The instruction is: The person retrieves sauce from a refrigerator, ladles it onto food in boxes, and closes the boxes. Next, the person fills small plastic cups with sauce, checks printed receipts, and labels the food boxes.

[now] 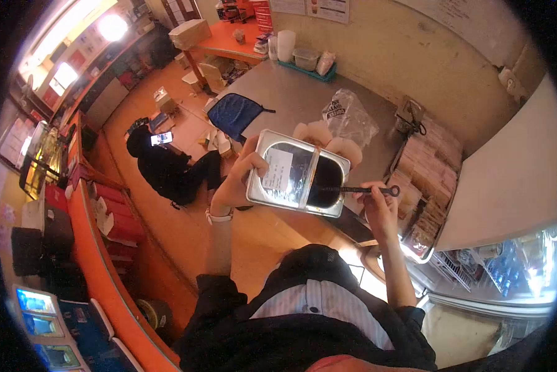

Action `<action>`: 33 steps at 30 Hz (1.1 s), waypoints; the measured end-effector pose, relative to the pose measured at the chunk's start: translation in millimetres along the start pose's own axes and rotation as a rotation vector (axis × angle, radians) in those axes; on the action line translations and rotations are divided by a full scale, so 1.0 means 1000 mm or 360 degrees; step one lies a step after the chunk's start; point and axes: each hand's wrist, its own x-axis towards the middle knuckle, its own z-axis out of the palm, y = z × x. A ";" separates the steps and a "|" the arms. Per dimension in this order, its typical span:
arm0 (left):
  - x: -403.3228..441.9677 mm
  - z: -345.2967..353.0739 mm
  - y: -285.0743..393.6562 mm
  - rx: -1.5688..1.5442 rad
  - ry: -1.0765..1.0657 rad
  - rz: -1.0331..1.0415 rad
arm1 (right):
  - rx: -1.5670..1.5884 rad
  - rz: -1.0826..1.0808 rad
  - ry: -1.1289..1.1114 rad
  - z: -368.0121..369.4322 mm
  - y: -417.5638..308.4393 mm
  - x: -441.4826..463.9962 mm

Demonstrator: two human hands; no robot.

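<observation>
My left hand (240,178) grips the left side of a rectangular metal pan (272,201), its thumb over the edge. A clear lid with a paper label (278,170) covers the left half; the right half is uncovered and dark inside (329,173). With closed fingers, my right hand (379,211) holds a long-handled utensil (349,190) by its dark handle, which ends in a ring. The utensil's other end reaches into the pan's dark part, so its head is hidden. Just behind the pan, partly covered by it, round buns (343,149) lie on the counter.
A metal counter (303,93) bears a clear plastic bag (350,118), a blue cloth item (238,115) and a teal tray (319,75) with containers. Packed pale items (430,164) fill the right. A person in black (167,167) sits low at left, holding a phone (161,138).
</observation>
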 end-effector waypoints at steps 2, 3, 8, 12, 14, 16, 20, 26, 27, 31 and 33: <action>0.007 -0.008 -0.017 -0.0061 -0.0032 -0.0002 | -0.0502 0.0035 -0.0337 0.000 -0.024 0.012; 0.012 -0.011 -0.026 -0.0112 -0.0063 -0.0005 | -0.0513 0.0028 -0.0315 0.006 -0.038 0.018; 0.034 -0.025 -0.064 -0.0269 -0.0193 -0.0088 | -0.1893 0.0091 -0.0538 0.028 -0.061 0.052; 0.057 -0.034 -0.102 -0.0437 -0.0237 -0.0071 | -0.2920 -0.0265 -0.0280 0.066 -0.037 0.063; 0.071 -0.037 -0.110 -0.0384 -0.0308 -0.0006 | -0.3154 -0.0454 -0.0117 0.079 -0.021 0.065; 0.075 -0.039 -0.126 -0.0351 -0.0393 -0.0040 | -0.3350 -0.0537 0.0047 0.088 -0.007 0.067; 0.091 -0.036 -0.138 -0.0357 -0.0480 0.0009 | -0.3020 -0.0671 0.0369 0.082 0.023 0.079; 0.102 -0.040 -0.154 -0.0429 -0.0498 0.0065 | -0.2208 -0.0287 0.0639 0.063 0.050 0.065; 0.102 -0.039 -0.155 -0.0435 -0.0492 0.0068 | -0.2215 -0.0363 0.0707 0.059 0.053 0.062; 0.102 -0.033 -0.161 -0.0433 -0.0438 -0.0054 | -0.2200 -0.0395 0.0825 0.046 0.052 0.050; 0.104 -0.027 -0.167 -0.0427 -0.0431 -0.0024 | -0.2194 -0.0388 0.0862 0.037 0.052 0.046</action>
